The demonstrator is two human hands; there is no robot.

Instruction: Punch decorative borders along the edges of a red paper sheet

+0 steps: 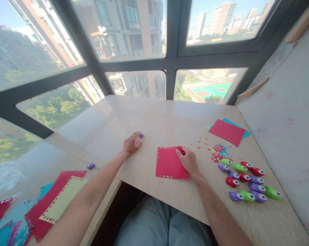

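A red sheet of paper [169, 164] lies before me, with small holes punched along its top, bottom and part of its left edge. My right hand [187, 160] grips its right side, thumb on top and fingers curled at the edge. To the left, my left hand [132, 142] rests on the table with its fingers closed around a small purple craft punch [141, 135]. Most of that punch is hidden by the fingers. Another purple punch [90, 166] sits farther left, apart from both hands.
Several red, green and purple punches [257, 188] stand at the right. Behind them are a heap of red and blue paper bits [220, 152] and stacked coloured sheets [227, 131]. Punched sheets [64, 198] lie at lower left near clear plastic [5, 179]. Windows border the table [149, 116].
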